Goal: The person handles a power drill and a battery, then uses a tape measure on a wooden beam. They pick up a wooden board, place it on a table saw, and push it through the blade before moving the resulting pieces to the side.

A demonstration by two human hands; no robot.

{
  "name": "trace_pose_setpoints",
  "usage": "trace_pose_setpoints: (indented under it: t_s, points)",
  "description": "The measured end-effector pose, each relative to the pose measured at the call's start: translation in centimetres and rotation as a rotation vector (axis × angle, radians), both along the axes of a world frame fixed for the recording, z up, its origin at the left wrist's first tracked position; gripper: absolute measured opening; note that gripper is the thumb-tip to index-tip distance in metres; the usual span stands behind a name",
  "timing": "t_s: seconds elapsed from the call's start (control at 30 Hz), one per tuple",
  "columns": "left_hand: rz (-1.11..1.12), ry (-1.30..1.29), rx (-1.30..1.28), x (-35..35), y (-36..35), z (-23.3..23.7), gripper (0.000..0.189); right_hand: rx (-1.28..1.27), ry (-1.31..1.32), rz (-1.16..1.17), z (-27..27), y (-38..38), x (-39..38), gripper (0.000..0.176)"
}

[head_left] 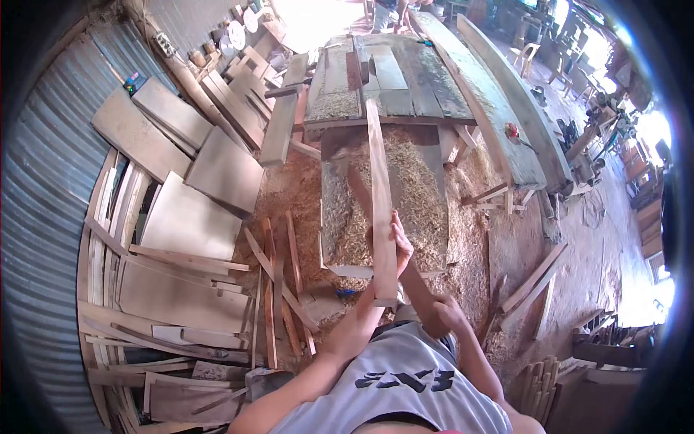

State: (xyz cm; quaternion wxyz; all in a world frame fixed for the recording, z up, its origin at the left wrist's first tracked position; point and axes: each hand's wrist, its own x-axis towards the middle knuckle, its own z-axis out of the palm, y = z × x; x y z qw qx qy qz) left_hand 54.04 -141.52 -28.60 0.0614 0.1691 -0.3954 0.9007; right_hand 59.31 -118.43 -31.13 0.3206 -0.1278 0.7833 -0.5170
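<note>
A long pale wooden board [379, 173] runs away from my body, its far end at the edge of the worktable [434, 116]. My left hand [402, 240] reaches beneath this board and wraps round its right edge, near its close end. My right hand [450, 315] is closed on a darker wooden board [418, 286] beside my waist. That darker board slants up to the left and seems to pass under the pale one; the crossing is hidden. Wood shavings [412, 177] cover the low surface below both boards.
Stacked planks and panels [191, 217] lean along the corrugated metal wall [43, 210] at left. Loose strips [278, 289] lie on the shaving-covered floor. Two long beams [499, 123] stretch along the right, with a red object [512, 131] on one. Another person [390, 13] stands beyond the table.
</note>
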Motion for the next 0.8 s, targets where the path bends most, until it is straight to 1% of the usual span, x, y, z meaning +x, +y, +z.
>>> trace_pose_setpoints:
  t_s: [0.07, 0.1, 0.13, 0.2, 0.27, 0.3, 0.37, 0.43, 0.47, 0.53, 0.57, 0.6, 0.63, 0.7, 0.73, 0.77, 0.8]
  points:
    - [0.002, -0.037, -0.001, -0.2, -0.2, 0.6, 0.063, -0.053, -0.328, -0.028, -1.6, -4.9, -0.6, 0.027]
    - [-0.007, -0.054, -0.004, 0.1, -0.2, 1.1, 0.062, -0.084, -0.253, 0.137, -5.6, -7.4, -1.2, 0.035]
    - [-0.013, -0.052, -0.005, 0.1, -0.1, 0.9, 0.061, -0.151, -0.209, 0.22, -4.7, -9.9, -0.2, 0.043]
    - [-0.021, -0.056, -0.036, 0.3, -0.2, 1.2, 0.06, -0.368, -0.036, 0.27, -3.5, -12.7, -0.8, 0.055]
    - [-0.037, -0.047, -0.077, 1.0, -0.8, 1.5, 0.059, -0.676, 0.214, 0.187, -4.4, -15.5, -2.6, 0.06]
    - [-0.022, -0.084, -0.129, 1.6, -1.3, 1.5, 0.062, -0.825, 0.34, 0.135, -5.1, -17.0, -3.6, 0.063]
    - [-0.022, -0.212, -0.285, 2.8, -2.6, -0.7, 0.06, -1.094, 0.603, 0.013, -5.4, -18.5, -5.5, 0.07]
    - [-0.035, -0.257, -0.437, 3.6, -3.8, -3.9, 0.058, -0.293, -0.266, 0.063, -0.7, -14.0, -8.5, 0.072]
    - [-0.046, -0.239, -0.515, 3.8, -4.3, -4.9, 0.058, -0.297, -0.679, -0.175, 0.5, -13.8, -9.8, 0.066]
    - [-0.015, -0.278, -0.751, 3.4, -4.8, -6.5, 0.057, -0.297, -0.614, -0.22, 3.1, -14.7, -11.7, 0.071]
    - [0.024, -0.332, -0.905, 3.1, -4.4, -6.2, 0.057, -0.293, -0.582, -0.252, 4.8, -15.1, -12.4, 0.074]
    - [0.053, -0.384, -1.059, 3.1, -3.4, -5.5, 0.057, -0.329, -0.454, -0.12, 7.6, -15.4, -12.6, 0.071]
    - [0.069, -0.522, -1.196, 2.8, -2.2, -4.6, 0.058, -0.405, -0.269, -0.067, 2.5, -16.8, -14.9, 0.067]
    - [0.0, -0.699, -1.539, 2.6, 1.0, -1.2, 0.059, -0.45, -0.287, -0.128, -5.9, -17.8, -17.7, 0.057]
    - [-0.027, -0.758, -1.728, 2.6, 2.2, -0.4, 0.059, -0.3, -0.306, -0.168, -4.0, -15.7, -17.6, 0.056]
    - [-0.146, -0.694, -1.833, 2.4, 2.1, -3.5, 0.057, -0.151, -0.341, -0.21, 0.0, -13.0, -16.5, 0.055]
    - [-0.309, -0.555, -2.035, 2.8, 2.0, -5.4, 0.056, -0.009, -0.382, -0.24, 2.3, -10.6, -15.6, 0.055]
